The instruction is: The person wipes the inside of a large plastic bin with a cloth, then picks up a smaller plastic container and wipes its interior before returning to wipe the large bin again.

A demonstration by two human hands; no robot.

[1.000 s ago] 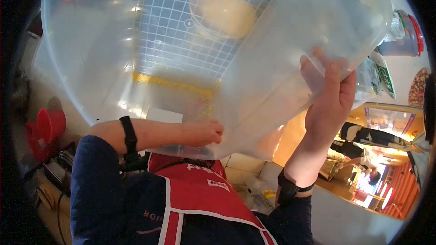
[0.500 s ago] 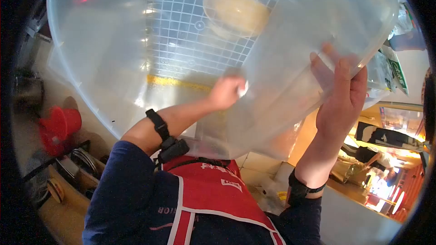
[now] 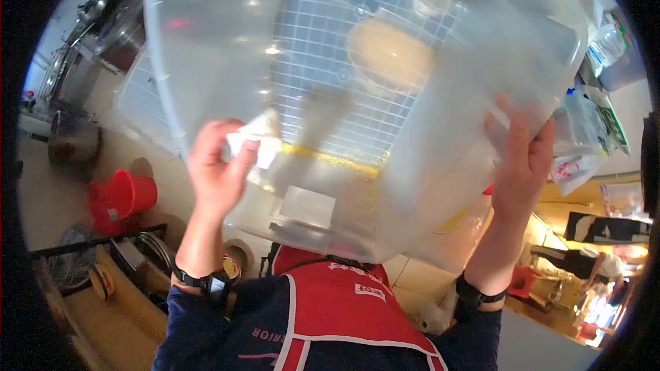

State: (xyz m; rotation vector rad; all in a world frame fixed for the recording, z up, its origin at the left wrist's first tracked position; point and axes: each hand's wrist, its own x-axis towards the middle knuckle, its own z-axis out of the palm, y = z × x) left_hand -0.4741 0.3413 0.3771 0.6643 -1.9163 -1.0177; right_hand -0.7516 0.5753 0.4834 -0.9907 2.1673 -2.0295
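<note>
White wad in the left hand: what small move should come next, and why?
Perhaps dab the white wad along the yellow streak: the left hand pinches it close by, while the right hand grips the translucent tub at its side.

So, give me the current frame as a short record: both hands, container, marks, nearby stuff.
left hand: holding a crumpled white wipe, cloth or paper unclear
right hand: gripping the wall of the translucent bin near its edge, some fingers blurred through the plastic
marks: yellow streak below a white grid
pale oval shape: over the grid, inside or behind the bin unclear
nearby: red bucket beyond the left arm
worn: red apron
</note>
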